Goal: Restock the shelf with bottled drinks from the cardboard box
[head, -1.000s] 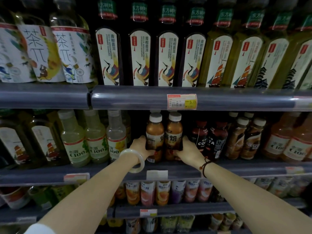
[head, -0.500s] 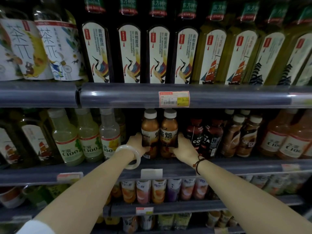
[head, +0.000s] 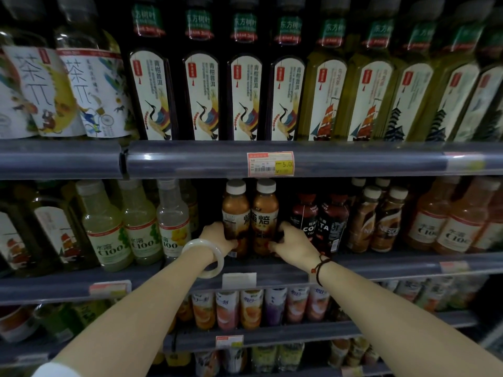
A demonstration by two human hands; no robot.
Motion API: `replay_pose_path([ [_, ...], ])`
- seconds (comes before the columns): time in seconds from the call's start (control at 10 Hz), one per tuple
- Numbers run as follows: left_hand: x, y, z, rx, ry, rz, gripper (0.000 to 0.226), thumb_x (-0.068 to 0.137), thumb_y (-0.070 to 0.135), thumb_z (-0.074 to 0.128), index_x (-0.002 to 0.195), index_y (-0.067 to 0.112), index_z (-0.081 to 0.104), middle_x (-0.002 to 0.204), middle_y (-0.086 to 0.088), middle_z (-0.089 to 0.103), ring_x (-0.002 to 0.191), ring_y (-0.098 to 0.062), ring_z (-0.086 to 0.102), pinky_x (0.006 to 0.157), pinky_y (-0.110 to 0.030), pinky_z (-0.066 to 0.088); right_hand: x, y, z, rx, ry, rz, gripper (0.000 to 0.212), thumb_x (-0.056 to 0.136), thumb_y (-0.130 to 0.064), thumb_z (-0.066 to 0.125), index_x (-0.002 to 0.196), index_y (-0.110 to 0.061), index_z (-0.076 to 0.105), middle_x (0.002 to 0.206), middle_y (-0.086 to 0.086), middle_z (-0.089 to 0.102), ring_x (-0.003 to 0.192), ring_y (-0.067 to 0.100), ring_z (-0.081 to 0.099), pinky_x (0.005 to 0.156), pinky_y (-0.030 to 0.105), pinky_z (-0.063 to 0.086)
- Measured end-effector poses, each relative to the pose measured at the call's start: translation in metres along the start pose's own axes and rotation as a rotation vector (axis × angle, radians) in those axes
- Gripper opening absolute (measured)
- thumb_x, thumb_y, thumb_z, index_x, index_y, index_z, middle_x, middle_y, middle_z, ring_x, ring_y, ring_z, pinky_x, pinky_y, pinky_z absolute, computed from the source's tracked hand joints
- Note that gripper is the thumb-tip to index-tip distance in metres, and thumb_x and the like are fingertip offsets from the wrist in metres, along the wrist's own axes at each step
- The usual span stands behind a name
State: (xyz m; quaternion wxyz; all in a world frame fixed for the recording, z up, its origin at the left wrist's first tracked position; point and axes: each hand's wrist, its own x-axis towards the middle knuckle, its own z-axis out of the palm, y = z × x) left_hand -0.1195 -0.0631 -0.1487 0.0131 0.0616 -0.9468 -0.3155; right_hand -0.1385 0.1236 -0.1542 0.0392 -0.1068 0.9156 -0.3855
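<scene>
A dim shop aisle fills the view, tiered grey shelves packed with bottled drinks. On the middle shelf (head: 381,263) two amber bottles (head: 250,213) with white caps stand upright and touching, between the pale C100 bottles (head: 141,227) and the dark coffee bottles (head: 318,221). Compared with a second ago they sit about where they were, so the pair seems seated and only being squared up. The left hand (head: 217,236) wraps the left bottle's base, and the right hand (head: 292,240) curls round the right one. No cardboard box shows. A price tag (head: 270,164) hangs on the rail above.
</scene>
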Motion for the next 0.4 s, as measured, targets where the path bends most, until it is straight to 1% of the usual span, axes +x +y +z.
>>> replay_pose_path([
  [0.1, -0.009, 0.005, -0.004, -0.005, -0.005, -0.017, 0.034, 0.087, 0.024, 0.065, 0.113, 0.004, 0.060, 0.114, -0.009, 0.066, 0.103, -0.026, 0.063, 0.077, -0.026, 0.047, -0.009, -0.003, -0.006, -0.022, 0.001, 0.012, 0.037, 0.087, -0.021, 0.065, 0.117, -0.004, 0.051, 0.106, 0.015, 0.064, 0.097, 0.028, 0.064, 0.072, 0.026, 0.044],
  [0.2, -0.018, 0.007, -0.004, -0.001, 0.003, -0.026, 0.026, 0.086, 0.020, 0.066, 0.105, 0.003, 0.060, 0.106, -0.013, 0.066, 0.088, -0.023, 0.060, 0.070, -0.027, 0.045, -0.018, -0.001, -0.009, -0.062, 0.003, 0.011, 0.037, 0.087, -0.023, 0.064, 0.118, -0.005, 0.052, 0.102, 0.013, 0.063, 0.095, 0.027, 0.064, 0.073, 0.030, 0.049],
  [0.3, -0.030, 0.011, -0.008, -0.015, -0.006, -0.021, 0.013, 0.086, 0.017, 0.065, 0.094, 0.009, 0.059, 0.091, -0.005, 0.062, 0.081, -0.016, 0.055, 0.067, -0.024, 0.043, -0.029, 0.000, -0.014, -0.091, -0.013, 0.015, 0.035, 0.087, -0.025, 0.063, 0.115, -0.006, 0.055, 0.092, 0.009, 0.060, 0.083, 0.023, 0.062, 0.066, 0.028, 0.047],
  [0.4, -0.042, 0.020, -0.008, -0.017, -0.011, -0.010, 0.012, 0.087, 0.016, 0.064, 0.084, 0.013, 0.053, 0.080, 0.001, 0.053, 0.082, -0.016, 0.053, 0.063, -0.022, 0.041, -0.035, 0.006, -0.020, -0.113, -0.024, 0.021, 0.029, 0.087, -0.026, 0.063, 0.110, -0.009, 0.056, 0.096, 0.009, 0.062, 0.080, 0.022, 0.059, 0.065, 0.026, 0.045],
])
